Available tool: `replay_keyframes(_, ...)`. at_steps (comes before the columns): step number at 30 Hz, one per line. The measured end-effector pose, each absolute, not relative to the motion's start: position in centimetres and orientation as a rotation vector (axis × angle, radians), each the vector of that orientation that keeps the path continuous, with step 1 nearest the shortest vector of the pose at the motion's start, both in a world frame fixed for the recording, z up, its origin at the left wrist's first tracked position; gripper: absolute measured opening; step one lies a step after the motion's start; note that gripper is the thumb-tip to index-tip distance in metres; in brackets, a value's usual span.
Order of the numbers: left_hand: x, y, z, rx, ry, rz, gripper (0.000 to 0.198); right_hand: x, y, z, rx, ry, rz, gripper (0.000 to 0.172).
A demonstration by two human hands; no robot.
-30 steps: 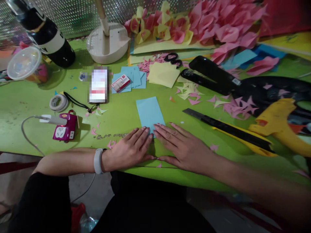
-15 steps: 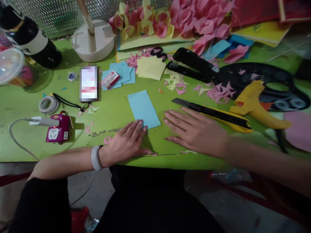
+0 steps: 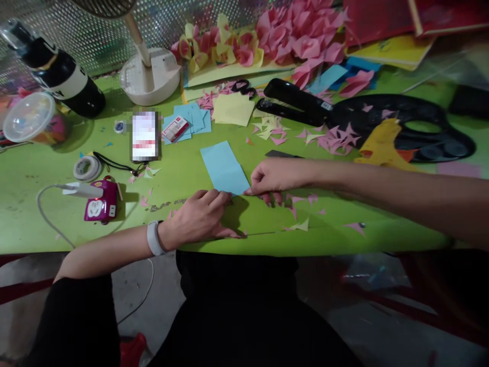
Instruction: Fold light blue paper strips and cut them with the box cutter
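Note:
A light blue paper sheet [image 3: 224, 165] lies on the green table in front of me, its short edge toward me. At its near left corner is my left hand [image 3: 200, 214], with bent fingertips resting on the paper's edge and the thumb stretched away on the table. My right hand [image 3: 269, 178] pinches the near right corner between thumb and index finger; its other fingers hang curled below. Behind my right wrist, the dark blade of a box cutter [image 3: 280, 153] shows, while my forearm hides most of its body.
Beyond the sheet are yellow paper squares [image 3: 233, 108], blue squares [image 3: 195, 117], a phone [image 3: 145, 136] and a black stapler [image 3: 294, 102]. A yellow glue gun [image 3: 382, 145] lies right, by a black palette [image 3: 451, 122]. Left are a tape roll [image 3: 87, 168] and purple socket adapter [image 3: 101, 201].
My right hand has gone from lying flat beside the sheet to pinching its near right corner, its forearm now crossing the cutter. My left fingers have bent. The view has shifted slightly.

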State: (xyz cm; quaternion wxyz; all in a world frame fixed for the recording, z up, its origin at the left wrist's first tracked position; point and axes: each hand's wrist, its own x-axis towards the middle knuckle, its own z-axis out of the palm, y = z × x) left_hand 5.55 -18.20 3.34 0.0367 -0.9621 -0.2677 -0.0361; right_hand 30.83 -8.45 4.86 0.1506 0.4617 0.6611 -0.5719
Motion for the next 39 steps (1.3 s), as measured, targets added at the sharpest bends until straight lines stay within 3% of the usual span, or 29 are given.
replay_keyframes(8, 5.6, -18.5, 3.3, -2.938, -0.865, -0.095, 0.087, 31.8, -7.5, 4.7, 1.354, 1.978, -1.609, 0.057)
replay_keyframes(12, 5.7, -17.9, 4.9, -3.004, -1.038, -0.161, 0.061, 31.1, -7.4, 4.2, 1.312, 1.992, -1.585, 0.06)
replay_keyframes(14, 6.2, -16.7, 6.2, -3.06, -1.368, -0.273, 0.044, 31.0, -7.4, 4.1, 1.321, 1.984, -1.553, 0.058)
replay_keyframes(16, 7.2, -15.1, 7.2, -3.144, -1.894, -0.276, 0.045, 31.0, -7.4, 4.2, 1.32, 1.987, -1.53, 0.057)
replay_keyframes(19, 8.9, -12.8, 7.5, -3.272, -2.607, 0.243, 0.054, 30.9, -7.6, 4.5, 1.292, 2.02, -1.519, 0.06)
replay_keyframes(21, 9.6, -11.8, 6.8, -3.248, -2.798, 0.421, 0.053, 30.8, -7.7, 4.8, 1.281, 2.036, -1.516, 0.061)
replay_keyframes(27, 9.0, -11.6, 4.6, -3.406, -2.712, 0.376, 0.054, 30.5, -7.8, 5.2, 1.295, 2.005, -1.517, 0.06)
replay_keyframes(35, 4.1, -12.8, 6.8, -3.226, -2.8, 0.611, 0.051, 31.0, -7.8, 4.8, 1.274, 2.014, -1.583, 0.059)
replay_keyframes(36, 3.4, -12.8, 7.1, -3.226, -2.761, 0.582, 0.051, 31.0, -7.8, 4.7, 1.28, 2.014, -1.591, 0.058)
replay_keyframes(39, 2.7, -12.6, 7.3, -3.107, -2.46, -0.064, 0.042, 30.7, -8.3, 4.7, 1.331, 2.027, -1.595, 0.056)
